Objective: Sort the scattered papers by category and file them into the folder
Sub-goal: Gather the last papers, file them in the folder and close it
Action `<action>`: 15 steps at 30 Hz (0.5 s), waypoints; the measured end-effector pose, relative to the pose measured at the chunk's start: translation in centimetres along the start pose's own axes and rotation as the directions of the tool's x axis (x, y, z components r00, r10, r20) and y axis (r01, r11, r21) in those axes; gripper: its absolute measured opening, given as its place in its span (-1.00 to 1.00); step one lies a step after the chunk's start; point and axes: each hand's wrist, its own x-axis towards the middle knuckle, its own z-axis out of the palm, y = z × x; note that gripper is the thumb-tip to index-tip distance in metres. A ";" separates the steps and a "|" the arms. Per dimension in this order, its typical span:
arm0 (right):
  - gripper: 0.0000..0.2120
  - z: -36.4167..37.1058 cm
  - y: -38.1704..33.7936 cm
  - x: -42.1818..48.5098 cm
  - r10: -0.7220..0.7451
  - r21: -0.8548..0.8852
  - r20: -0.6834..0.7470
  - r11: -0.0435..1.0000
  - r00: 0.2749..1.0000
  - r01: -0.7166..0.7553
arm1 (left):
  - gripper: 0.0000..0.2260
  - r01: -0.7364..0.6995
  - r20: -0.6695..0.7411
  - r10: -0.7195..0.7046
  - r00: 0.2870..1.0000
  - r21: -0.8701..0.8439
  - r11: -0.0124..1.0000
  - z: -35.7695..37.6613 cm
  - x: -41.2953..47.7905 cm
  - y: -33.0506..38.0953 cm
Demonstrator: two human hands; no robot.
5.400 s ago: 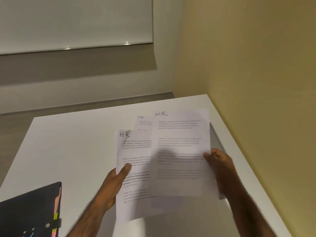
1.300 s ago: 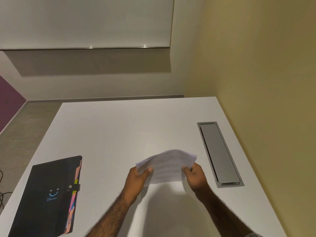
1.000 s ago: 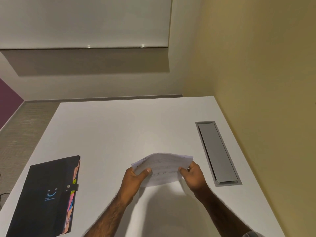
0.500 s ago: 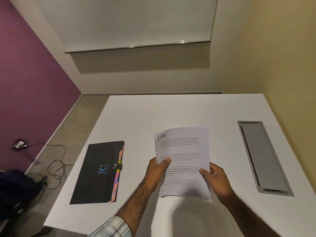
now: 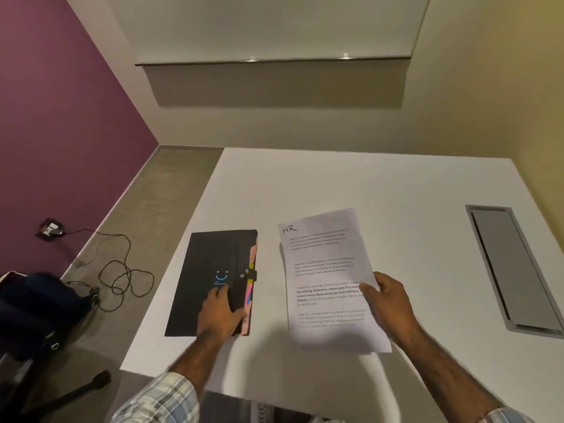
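A stack of white printed papers (image 5: 326, 270) marked "HR" at the top is held above the white table (image 5: 351, 184) by my right hand (image 5: 387, 303), which grips its right edge. A black folder (image 5: 204, 270) with a blue smile mark and coloured tab edges lies shut on the table's left part. My left hand (image 5: 221, 312) rests on the folder's lower right part, fingers over its cover near the strap clasp (image 5: 248, 274). Whether that hand grips the cover I cannot tell.
A grey metal cable hatch (image 5: 512, 267) is set into the table at the right, beside the yellow wall. On the floor at the left lie a black cable (image 5: 125, 276), a floor socket (image 5: 50, 228) and a dark bag (image 5: 39, 306).
My left hand has let go of the papers and moved left onto the black folder. My right hand alone holds the HR stack now. The view has turned left.
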 end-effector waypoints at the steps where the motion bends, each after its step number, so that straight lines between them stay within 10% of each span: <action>1: -0.87 1.0 0.1 -0.3 0.016 -0.003 -0.026 1.000 1.000 -0.016 | -0.23 -0.008 0.016 0.007 1.000 0.073 0.997 0.3 0.5 -1.0; 15: -0.89 11.3 2.3 -6.6 0.184 0.128 -0.141 0.978 0.973 -0.167 | -0.09 -0.235 0.026 0.240 0.971 0.318 0.919 3.6 4.9 -4.1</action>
